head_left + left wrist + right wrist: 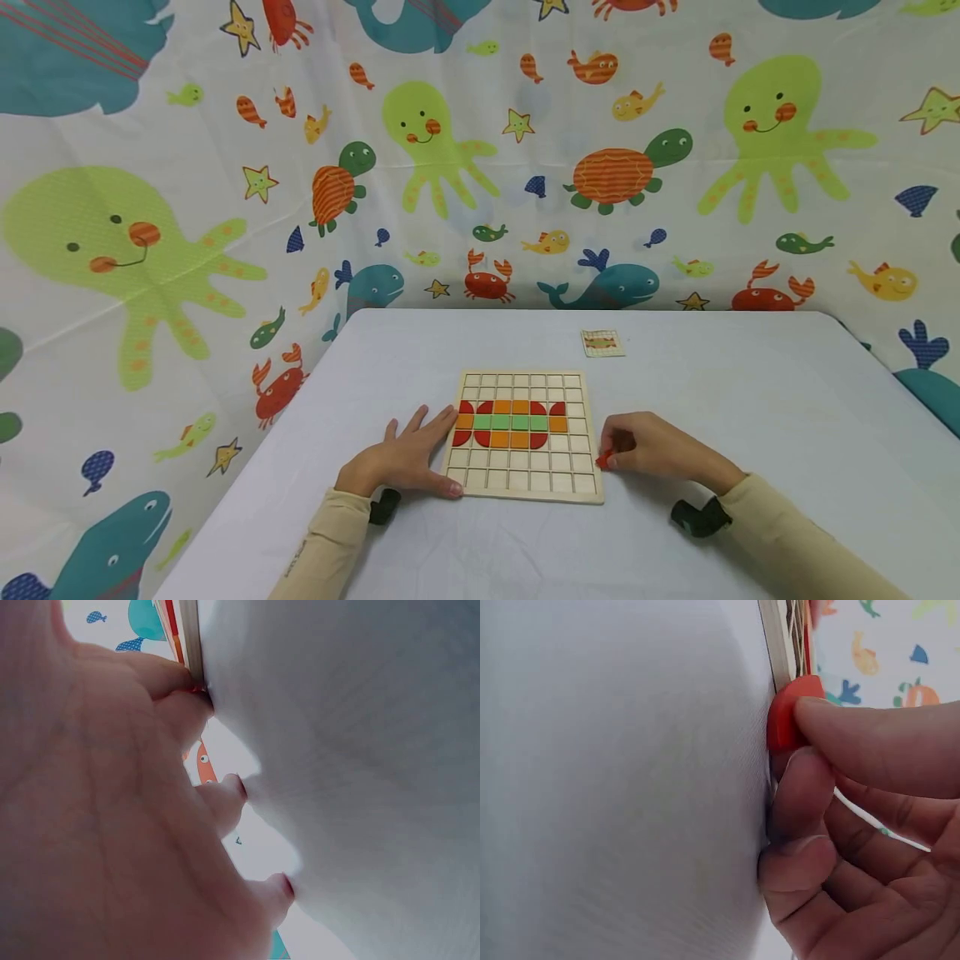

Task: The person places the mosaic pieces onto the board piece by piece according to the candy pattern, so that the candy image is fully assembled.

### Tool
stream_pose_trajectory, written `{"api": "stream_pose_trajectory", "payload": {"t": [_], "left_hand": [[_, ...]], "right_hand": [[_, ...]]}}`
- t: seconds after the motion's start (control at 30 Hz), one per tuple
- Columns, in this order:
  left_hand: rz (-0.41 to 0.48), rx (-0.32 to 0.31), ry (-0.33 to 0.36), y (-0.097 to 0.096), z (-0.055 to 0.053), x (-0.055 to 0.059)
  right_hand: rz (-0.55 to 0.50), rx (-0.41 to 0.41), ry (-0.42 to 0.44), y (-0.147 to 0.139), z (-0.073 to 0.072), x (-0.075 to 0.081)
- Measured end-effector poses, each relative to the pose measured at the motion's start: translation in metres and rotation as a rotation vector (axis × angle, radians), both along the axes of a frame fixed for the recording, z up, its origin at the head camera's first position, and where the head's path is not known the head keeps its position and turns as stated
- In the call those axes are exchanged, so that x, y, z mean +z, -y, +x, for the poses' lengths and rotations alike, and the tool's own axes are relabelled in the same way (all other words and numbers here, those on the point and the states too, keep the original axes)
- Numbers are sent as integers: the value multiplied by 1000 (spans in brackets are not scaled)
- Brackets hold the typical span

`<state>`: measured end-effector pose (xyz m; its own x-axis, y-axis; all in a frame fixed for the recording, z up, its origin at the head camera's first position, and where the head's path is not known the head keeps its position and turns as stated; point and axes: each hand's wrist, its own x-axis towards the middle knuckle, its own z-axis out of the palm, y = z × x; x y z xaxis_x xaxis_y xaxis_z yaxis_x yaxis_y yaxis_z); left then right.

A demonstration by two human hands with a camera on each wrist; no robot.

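Note:
A wooden grid board (517, 479) lies on the white table. Across its upper middle sits a pattern of red rounded tiles (537, 437), orange square tiles (520, 407) and green square tiles (501, 422). My left hand (405, 454) rests with fingers spread at the board's left side, its index finger and thumb touching the edge. Pinched between thumb and fingers of my right hand (652, 446) is a red tile (791, 712) with one rounded side. That tile is right at the board's right edge, low near the tabletop.
A small pattern card (602, 343) lies on the white tabletop (750, 375) beyond the board. Behind the table hangs a curtain (480, 183) printed with sea animals. Dark bands (701, 517) circle both wrists.

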<state>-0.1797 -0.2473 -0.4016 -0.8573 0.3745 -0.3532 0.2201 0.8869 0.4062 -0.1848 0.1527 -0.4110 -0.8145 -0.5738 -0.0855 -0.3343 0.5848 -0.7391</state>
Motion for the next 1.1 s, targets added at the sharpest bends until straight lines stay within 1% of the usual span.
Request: {"api": "stream_pose_trajectory", "payload": {"t": [0.17,0.33,0.5,0.7,0.93,1.1], "left_hand": [[4,-3,2,0,0,1],[6,-3,8,0,1,3],[4,-9,5,0,1,2],[7,-13,1,2,0,0],[12,-12,7,1,-1,1],[18,-4,5,1,1,2]], "right_hand": [[-40,-44,13,0,-3,-1],[-101,-58,25,3,-7,-1],[-120,-80,14,11,-11,2],[-149,-83,30,24,-16,4],[-174,-70,-4,37,-23,3],[-162,-69,-11,44,-25,0]]}}
